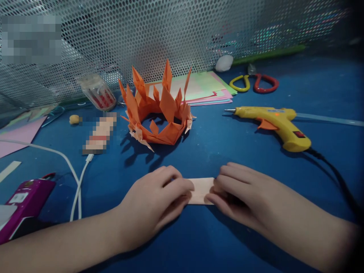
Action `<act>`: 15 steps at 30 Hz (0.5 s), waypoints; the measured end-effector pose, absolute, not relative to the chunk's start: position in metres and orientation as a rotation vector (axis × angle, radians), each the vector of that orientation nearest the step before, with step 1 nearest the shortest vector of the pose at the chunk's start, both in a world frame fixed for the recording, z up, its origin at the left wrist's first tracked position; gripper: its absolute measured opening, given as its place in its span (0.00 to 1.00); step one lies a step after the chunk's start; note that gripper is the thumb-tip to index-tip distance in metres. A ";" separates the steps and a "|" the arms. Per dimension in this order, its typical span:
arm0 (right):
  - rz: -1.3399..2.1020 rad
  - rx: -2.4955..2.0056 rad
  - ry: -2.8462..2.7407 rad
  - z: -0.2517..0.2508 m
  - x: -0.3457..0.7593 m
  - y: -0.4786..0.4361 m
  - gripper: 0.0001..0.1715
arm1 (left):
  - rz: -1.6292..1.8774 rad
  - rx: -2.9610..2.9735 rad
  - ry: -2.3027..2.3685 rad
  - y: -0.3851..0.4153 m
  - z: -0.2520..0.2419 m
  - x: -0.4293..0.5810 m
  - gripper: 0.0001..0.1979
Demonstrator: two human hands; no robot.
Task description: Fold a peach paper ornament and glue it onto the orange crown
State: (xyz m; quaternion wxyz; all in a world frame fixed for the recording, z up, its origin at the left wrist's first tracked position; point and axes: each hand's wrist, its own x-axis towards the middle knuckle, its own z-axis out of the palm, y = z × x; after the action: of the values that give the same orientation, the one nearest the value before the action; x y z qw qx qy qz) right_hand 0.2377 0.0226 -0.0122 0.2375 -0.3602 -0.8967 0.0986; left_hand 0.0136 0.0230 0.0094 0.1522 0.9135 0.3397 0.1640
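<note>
Left hand (155, 197): pinching one end of pale strip (201, 190)
Right hand (246, 193): pinching the other end
Pale strip: between hands, nearer than orange crown (167, 104)
Risk: could tear if pulled unevenly

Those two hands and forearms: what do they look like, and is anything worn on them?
The person's bare left hand and bare right hand wear no visible gloves or rings. The bare left forearm and bare right forearm show no sleeve, watch or bracelet.
</note>
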 end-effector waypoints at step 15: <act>0.273 -0.849 -2.469 -0.009 0.240 0.020 0.13 | 0.408 3.199 0.592 0.010 0.023 0.011 0.20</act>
State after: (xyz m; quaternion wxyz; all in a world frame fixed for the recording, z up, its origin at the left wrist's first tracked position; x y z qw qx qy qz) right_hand 0.2398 0.0201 -0.0094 0.2555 -0.3129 -0.9093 0.1005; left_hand 0.0109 0.0096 0.0229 -0.0687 0.9734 0.1800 0.1240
